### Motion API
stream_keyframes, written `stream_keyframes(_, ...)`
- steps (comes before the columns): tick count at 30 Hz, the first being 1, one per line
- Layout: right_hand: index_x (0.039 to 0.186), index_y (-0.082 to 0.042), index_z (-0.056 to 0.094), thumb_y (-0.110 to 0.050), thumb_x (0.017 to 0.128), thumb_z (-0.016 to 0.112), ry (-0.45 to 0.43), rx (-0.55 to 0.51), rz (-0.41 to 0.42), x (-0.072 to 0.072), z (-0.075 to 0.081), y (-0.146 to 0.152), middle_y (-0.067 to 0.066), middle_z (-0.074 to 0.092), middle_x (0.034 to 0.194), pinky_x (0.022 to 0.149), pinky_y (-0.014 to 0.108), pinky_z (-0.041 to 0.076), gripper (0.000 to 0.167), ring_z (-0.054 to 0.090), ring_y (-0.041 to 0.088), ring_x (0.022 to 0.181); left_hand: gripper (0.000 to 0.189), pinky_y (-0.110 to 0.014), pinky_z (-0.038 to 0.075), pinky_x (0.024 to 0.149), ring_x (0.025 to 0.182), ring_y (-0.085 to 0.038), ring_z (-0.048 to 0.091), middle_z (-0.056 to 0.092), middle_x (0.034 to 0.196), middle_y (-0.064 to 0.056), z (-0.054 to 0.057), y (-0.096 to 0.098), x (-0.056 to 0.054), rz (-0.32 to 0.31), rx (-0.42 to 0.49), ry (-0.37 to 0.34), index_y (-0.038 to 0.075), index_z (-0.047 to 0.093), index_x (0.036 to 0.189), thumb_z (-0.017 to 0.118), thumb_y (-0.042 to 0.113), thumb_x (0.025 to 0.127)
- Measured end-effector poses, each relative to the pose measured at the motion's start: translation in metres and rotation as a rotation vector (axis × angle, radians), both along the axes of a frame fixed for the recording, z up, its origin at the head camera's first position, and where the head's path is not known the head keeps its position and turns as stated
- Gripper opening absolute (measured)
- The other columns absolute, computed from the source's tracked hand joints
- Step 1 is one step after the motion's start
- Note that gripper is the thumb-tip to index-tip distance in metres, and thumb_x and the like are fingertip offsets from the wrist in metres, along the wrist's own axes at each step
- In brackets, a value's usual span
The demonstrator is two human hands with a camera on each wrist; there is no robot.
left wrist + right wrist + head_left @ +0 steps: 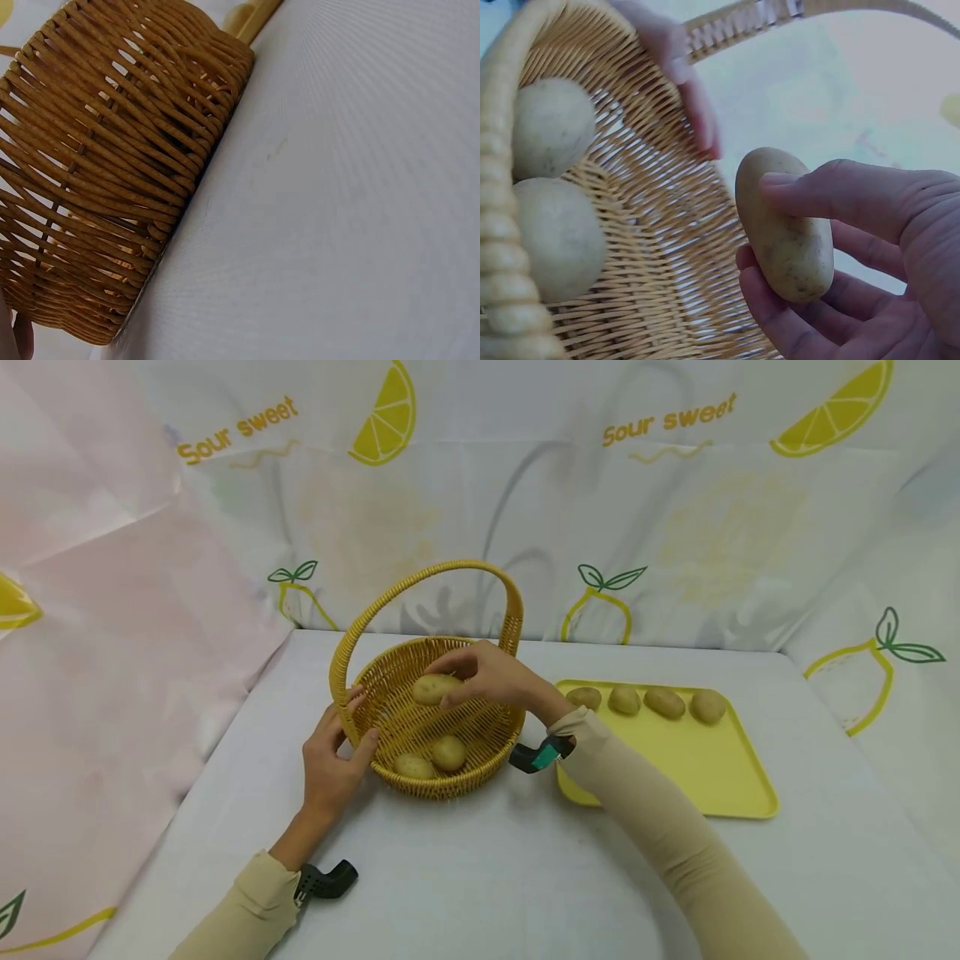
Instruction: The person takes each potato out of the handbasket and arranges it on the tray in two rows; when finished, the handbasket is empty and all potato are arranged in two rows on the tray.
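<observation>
My right hand pinches an oval potato between thumb and fingers, over the inside of the wicker basket. Two more potatoes lie on the basket's floor near its front wall, one a rounder potato and the other a paler potato. At the basket's left side, my left hand grips the rim by the foot of the tall handle, its thumb reaching over the edge. The left wrist view is mostly filled by the basket's woven outer wall.
To the right, a yellow tray lies on the white tabletop, with several potatoes in a row along its back edge, among them a long potato. A printed cloth backdrop hangs behind the table.
</observation>
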State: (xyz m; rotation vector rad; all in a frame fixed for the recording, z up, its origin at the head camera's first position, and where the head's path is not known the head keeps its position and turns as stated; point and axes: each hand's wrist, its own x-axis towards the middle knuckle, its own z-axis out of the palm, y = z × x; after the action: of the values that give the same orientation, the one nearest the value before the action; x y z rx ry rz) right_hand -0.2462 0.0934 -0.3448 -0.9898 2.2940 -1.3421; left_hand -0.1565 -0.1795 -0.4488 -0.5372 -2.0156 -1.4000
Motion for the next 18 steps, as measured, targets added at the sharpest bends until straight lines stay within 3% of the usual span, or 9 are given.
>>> stream_keyframes(3, 0.131, -0.013, 0.074, -0.016, 0.084, 0.088, -0.001, -0.011, -0.026, 0.004, 0.005, 0.007, -0.007, 0.07, 0.125, 0.092, 0.034, 0.052, 0.048, 0.064, 0.014, 0.108, 0.052, -0.027, 0.049, 0.102, 0.134, -0.039, 0.053, 0.057, 0.145, -0.021, 0.004, 0.003, 0.002, 0.004, 0.0, 0.006, -0.012, 0.062, 0.135, 0.071, -0.014, 0.085)
stream_keyframes(10, 0.13, -0.011, 0.074, -0.014, 0.083, 0.088, 0.014, -0.031, -0.074, 0.01, 0.008, 0.022, -0.003, 0.07, 0.128, 0.096, 0.035, 0.051, 0.049, 0.064, 0.014, 0.115, 0.048, -0.026, 0.048, 0.103, 0.131, -0.051, 0.052, 0.055, 0.14, -0.034, 0.032, 0.013, 0.019, 0.003, 0.003, -0.002, -0.018, 0.06, 0.133, 0.067, -0.018, 0.086)
stream_keyframes(18, 0.129, -0.008, 0.075, -0.008, 0.083, 0.087, 0.011, -0.094, -0.121, 0.028, 0.005, 0.041, 0.001, 0.071, 0.128, 0.096, 0.039, 0.054, 0.048, 0.066, 0.017, 0.117, 0.047, -0.025, 0.048, 0.102, 0.129, -0.054, 0.052, 0.056, 0.138, -0.034, 0.033, 0.015, 0.02, -0.001, 0.005, 0.014, -0.018, 0.06, 0.132, 0.068, -0.017, 0.085)
